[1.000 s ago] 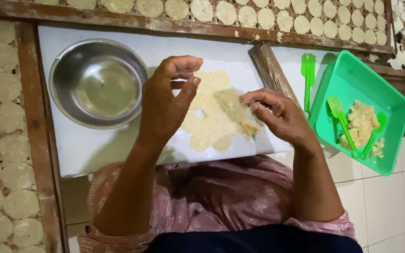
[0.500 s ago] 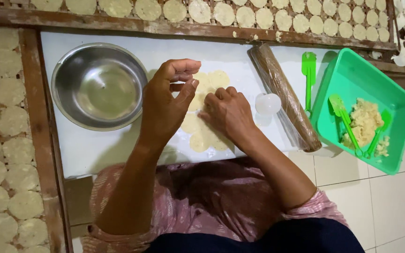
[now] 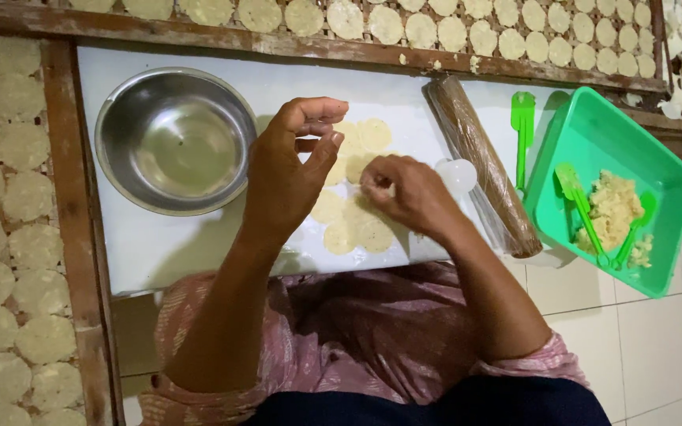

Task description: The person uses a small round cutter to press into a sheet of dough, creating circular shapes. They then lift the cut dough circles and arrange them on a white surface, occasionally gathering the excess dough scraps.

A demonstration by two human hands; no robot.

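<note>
**Thin dough rounds worked by hand on a white board**

Pale dough rounds (image 3: pixel 357 213) lie clustered at the middle of the white board (image 3: pixel 199 244). The right hand (image 3: pixel 408 193) presses down on them, fingers curled onto one round; the left hand (image 3: pixel 290 170) hovers above, fingers half-curled and holding nothing. The step appears to be lifting cut rounds free, which calls for a gentle peel. Nearby sit a steel bowl (image 3: pixel 175 142), a rolling pin (image 3: pixel 483 166) and a green tub (image 3: pixel 605 142) of scraps.
</note>
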